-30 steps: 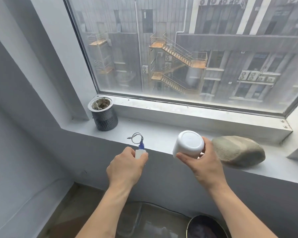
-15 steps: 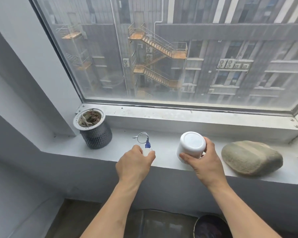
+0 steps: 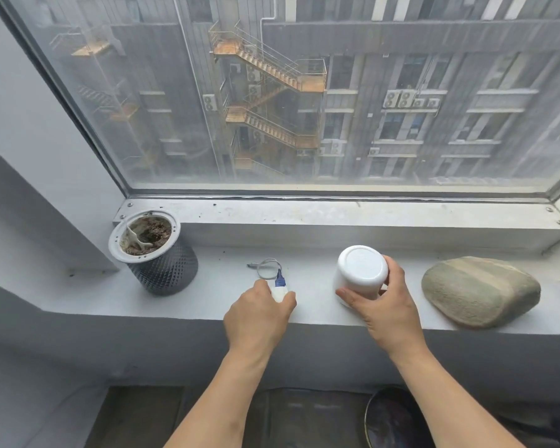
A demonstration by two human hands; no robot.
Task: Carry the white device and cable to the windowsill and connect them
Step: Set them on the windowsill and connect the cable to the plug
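The left hand (image 3: 260, 313) closes over most of a small white plug (image 3: 278, 293), so only its tip and a blue connector (image 3: 280, 281) show; whether the thin cable (image 3: 267, 266) loop touches the windowsill (image 3: 214, 282) cannot be told. The right hand (image 3: 382, 307) covers the near side of the white device (image 3: 361, 270), hiding any port, and whether its base rests on the sill is unclear. A dark round object (image 3: 398, 418) is cut off by the bottom edge. The pot (image 3: 162, 266) contents are too small to identify.
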